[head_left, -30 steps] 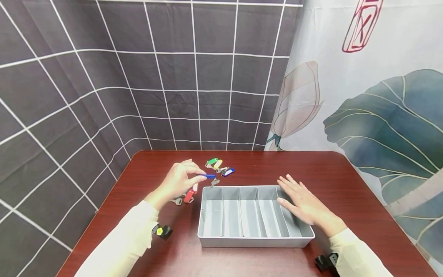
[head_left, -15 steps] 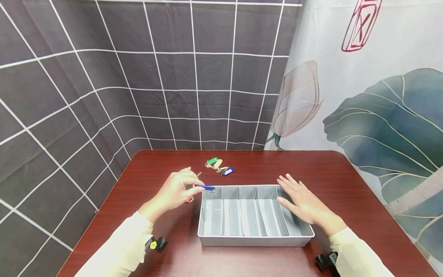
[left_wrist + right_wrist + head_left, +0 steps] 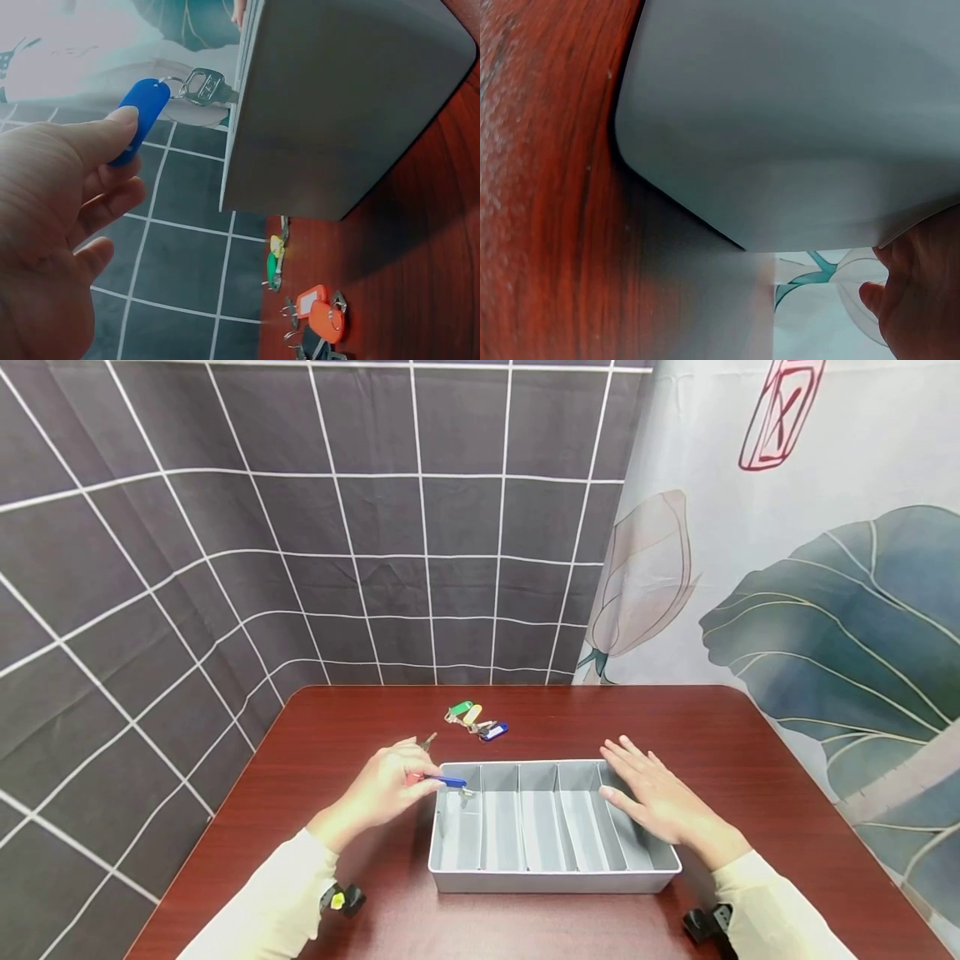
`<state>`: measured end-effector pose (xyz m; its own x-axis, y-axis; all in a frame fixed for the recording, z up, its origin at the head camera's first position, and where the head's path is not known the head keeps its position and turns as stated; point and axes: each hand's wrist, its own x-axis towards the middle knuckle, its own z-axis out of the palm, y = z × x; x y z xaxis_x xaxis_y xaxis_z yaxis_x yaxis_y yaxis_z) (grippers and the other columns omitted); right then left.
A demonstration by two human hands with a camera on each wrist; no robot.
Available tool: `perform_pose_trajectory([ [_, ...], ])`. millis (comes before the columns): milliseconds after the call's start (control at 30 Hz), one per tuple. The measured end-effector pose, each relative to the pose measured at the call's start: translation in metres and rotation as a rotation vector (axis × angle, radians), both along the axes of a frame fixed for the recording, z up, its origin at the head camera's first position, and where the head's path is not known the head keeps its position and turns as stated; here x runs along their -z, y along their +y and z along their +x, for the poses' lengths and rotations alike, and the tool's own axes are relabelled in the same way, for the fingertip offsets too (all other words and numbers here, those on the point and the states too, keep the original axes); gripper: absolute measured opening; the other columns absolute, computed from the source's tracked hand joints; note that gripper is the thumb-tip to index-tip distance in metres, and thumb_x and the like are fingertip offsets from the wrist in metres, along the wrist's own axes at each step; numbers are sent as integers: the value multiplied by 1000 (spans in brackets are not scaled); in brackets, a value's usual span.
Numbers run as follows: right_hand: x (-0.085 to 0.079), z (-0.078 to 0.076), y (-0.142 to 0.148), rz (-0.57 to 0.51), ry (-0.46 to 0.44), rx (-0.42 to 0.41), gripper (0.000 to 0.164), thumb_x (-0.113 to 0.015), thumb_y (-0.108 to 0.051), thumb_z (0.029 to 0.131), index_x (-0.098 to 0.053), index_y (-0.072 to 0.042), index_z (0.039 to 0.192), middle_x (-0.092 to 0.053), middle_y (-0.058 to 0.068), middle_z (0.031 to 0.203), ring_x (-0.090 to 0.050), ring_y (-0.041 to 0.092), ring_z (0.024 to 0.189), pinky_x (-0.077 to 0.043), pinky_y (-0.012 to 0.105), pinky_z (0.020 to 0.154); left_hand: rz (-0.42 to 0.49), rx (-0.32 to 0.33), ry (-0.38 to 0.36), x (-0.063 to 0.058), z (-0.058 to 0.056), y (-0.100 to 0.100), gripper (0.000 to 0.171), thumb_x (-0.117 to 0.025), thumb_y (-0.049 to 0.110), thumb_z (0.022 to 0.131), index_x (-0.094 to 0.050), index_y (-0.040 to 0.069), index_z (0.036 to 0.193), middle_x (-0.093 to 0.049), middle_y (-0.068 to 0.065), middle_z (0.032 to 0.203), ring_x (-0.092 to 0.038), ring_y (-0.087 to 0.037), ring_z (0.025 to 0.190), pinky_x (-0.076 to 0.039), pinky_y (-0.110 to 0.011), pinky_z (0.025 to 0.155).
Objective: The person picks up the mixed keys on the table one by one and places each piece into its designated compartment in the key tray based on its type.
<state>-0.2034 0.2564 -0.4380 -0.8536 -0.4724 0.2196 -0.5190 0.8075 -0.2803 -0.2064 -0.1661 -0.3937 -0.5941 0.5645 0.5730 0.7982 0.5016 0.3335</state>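
Pinching the blue tag with my left hand, I'm favouring a low release inside the leftmost compartment, my right hand lying straight-fingered over the tray.

Straight down from above, the tray offers open access to its three middle compartments. Upright dividers bar any low sideways pass between them. The left hand hangs above the rim at the left end, its pinched blue tag and key taking up the room over the leftmost compartment. The right hand lies across the right end, partly blocking the rightmost one. Red tags sit beside the left end; their clearance below the left hand is hard to judge.
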Motion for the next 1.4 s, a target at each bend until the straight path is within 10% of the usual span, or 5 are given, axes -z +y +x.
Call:
perform_pose_trajectory([
  [1400,0,1,0,4,-21,22,69,-49,-54,95,-38,-10,147,-33,7,154,-17,29,145,-17,55,112,-64,-26,-67,37,-1,23,10,-81,21,77,-78,16,86,-65,13,77,-58,-4,74,-46,-21,67],
])
